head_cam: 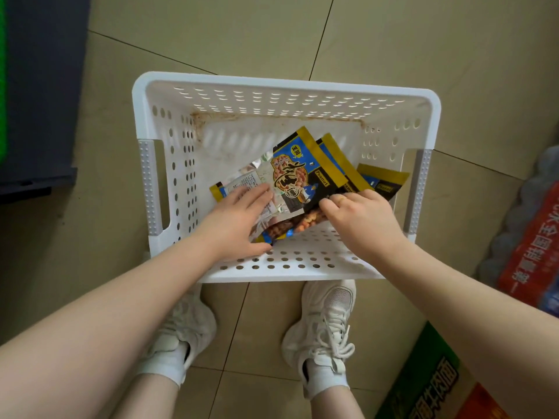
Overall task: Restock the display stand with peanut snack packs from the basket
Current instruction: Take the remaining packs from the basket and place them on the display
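Your left hand (239, 219) lies flat on the packs (298, 179); your right hand (360, 213) pinches one near the basket's (284, 86) front wall — loose packs could slip.

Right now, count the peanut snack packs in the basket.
4 show, overlapping near the white basket's front: top pack between both hands, reversed pack under the left hand, one behind, one far right. More may be hidden.
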